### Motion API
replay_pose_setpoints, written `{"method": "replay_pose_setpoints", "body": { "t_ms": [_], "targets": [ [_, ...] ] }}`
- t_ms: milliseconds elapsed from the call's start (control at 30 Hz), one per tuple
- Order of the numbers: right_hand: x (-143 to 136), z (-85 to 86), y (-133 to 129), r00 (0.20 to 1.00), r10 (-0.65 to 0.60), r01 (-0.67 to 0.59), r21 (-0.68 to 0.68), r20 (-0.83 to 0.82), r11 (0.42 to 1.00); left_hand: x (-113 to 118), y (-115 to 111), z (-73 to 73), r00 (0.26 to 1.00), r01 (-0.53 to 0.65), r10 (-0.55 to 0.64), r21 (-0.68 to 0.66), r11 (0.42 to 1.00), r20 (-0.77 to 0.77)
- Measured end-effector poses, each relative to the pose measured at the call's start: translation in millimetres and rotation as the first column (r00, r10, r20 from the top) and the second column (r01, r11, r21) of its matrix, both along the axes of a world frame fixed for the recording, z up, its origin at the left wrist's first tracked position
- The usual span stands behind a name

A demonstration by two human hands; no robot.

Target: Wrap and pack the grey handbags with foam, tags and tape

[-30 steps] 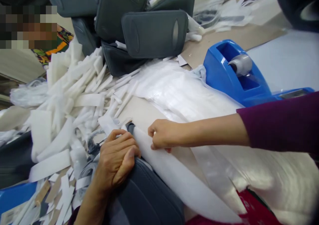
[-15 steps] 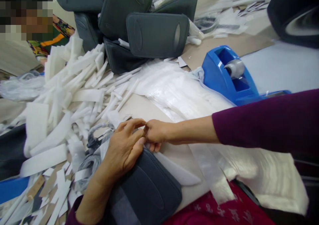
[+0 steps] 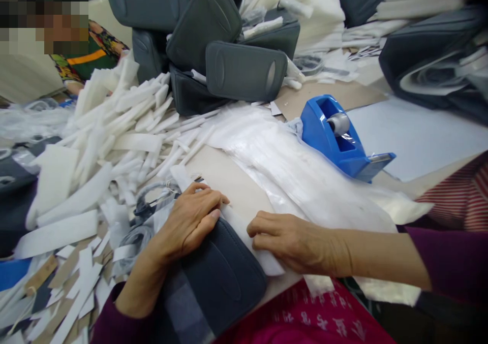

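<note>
A dark blue padded case (image 3: 224,273) lies at the table's front edge, with a clear strip across its lower left part. My left hand (image 3: 192,217) rests on the case's upper corner, fingers bent over the edge; what they hold, if anything, is hidden. Along the case's right side lies a white foam strip (image 3: 247,240). My right hand (image 3: 290,240) is at the strip's right edge, its fingers curled together against the foam. A grey cable bundle (image 3: 139,242) is left of my left hand.
White foam strips (image 3: 129,115) are heaped at the left. Dark cases (image 3: 246,72) are stacked at the back. A blue tape dispenser (image 3: 331,135) stands right of white foam sheets (image 3: 274,151). A person's patterned sleeve (image 3: 102,39) shows at the upper left, and striped cloth (image 3: 465,196) at the right.
My right hand has moved away from my left hand, to the right and down along the white foam strip. My left hand has stayed on the case. The camera view has shifted.
</note>
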State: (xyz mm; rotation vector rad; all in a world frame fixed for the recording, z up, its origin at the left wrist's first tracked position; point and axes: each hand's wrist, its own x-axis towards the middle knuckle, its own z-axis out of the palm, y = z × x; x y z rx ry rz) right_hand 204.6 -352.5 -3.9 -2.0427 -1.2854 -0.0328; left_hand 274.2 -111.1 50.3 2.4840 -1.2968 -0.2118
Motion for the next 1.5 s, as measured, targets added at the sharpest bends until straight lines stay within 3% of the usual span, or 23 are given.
{"method": "replay_pose_setpoints", "body": {
  "t_ms": [100, 200, 267, 433, 600, 733, 800, 933, 967, 1033, 1100, 1167, 1233, 1300, 1367, 1500],
  "targets": [
    [1.7, 5.6, 10.6, 0.939, -0.136, 0.149, 0.017, -0.315, 0.989, -1.0, 0.2, 1.4, 1.000, -0.004, 0.004, -0.011, 1.000, -0.009],
    [6.1, 11.5, 22.5, 0.713, -0.307, 0.346, -0.065, -0.630, 0.936, -1.0, 1.4, 1.5, 1.000, 0.002, -0.002, -0.029, 1.000, -0.012],
    [12.2, 15.8, 31.6, 0.567, -0.380, 0.410, -0.150, -0.731, 0.900, -0.8, 2.2, 1.1, 1.000, 0.009, -0.010, -0.041, 0.999, -0.010],
    [33.7, 29.3, 54.9, 0.528, -0.429, 0.390, -0.239, -0.733, 0.889, -0.3, 2.8, -0.5, 1.000, 0.017, -0.017, -0.036, 0.999, 0.003],
    [39.9, 30.1, 59.9, 0.366, -0.379, 0.290, -0.283, -0.850, 0.914, -0.8, 3.8, -2.0, 1.000, 0.007, -0.006, -0.029, 1.000, 0.018],
    [29.7, 21.1, 48.6, 0.330, -0.179, 0.309, -0.073, -0.927, 0.948, -1.3, 5.4, -2.8, 1.000, 0.004, -0.004, -0.040, 0.999, 0.013],
    [28.4, 19.8, 46.7, 0.332, -0.145, 0.317, -0.034, -0.932, 0.948, -1.4, 5.6, -3.2, 1.000, 0.000, 0.000, -0.041, 0.999, 0.009],
    [42.7, 27.7, 57.6, 0.567, -0.234, 0.229, -0.122, -0.790, 0.966, -0.9, 4.3, -3.9, 1.000, -0.003, 0.003, -0.044, 0.999, 0.000],
    [47.6, 30.3, 61.7, 0.594, -0.269, 0.215, -0.172, -0.758, 0.961, -0.6, 3.8, -3.8, 1.000, 0.001, -0.001, -0.048, 0.999, -0.001],
    [54.6, 33.5, 68.5, 0.538, -0.339, 0.230, -0.252, -0.771, 0.940, -0.1, 2.9, -3.4, 1.000, 0.012, -0.012, -0.055, 0.998, 0.002],
    [54.6, 32.9, 71.4, 0.390, -0.338, 0.295, -0.231, -0.857, 0.927, 0.3, 2.2, -2.7, 1.000, 0.018, -0.018, -0.050, 0.999, 0.005],
    [48.1, 29.0, 70.0, 0.271, -0.202, 0.359, -0.096, -0.941, 0.928, 0.6, 1.7, -2.6, 1.000, 0.020, -0.020, -0.034, 0.999, 0.012],
    [39.1, 23.6, 66.5, 0.230, -0.037, 0.386, 0.056, -0.973, 0.921, 0.8, 0.6, -3.6, 1.000, 0.015, -0.015, -0.008, 1.000, 0.024],
    [31.7, 18.7, 63.2, 0.217, 0.028, 0.410, 0.116, -0.976, 0.905, 1.1, -1.3, -5.6, 0.999, 0.007, -0.008, 0.017, 1.000, 0.046],
    [26.6, 16.3, 60.6, 0.224, -0.006, 0.437, 0.095, -0.975, 0.894, 1.4, -3.9, -8.2, 0.997, 0.008, -0.011, 0.047, 0.999, 0.071],
    [9.5, 24.6, 51.1, 0.392, -0.207, 0.481, 0.008, -0.896, 0.877, 2.1, -8.2, -11.3, 0.991, 0.019, -0.029, 0.084, 0.996, 0.128]
  ]
}}
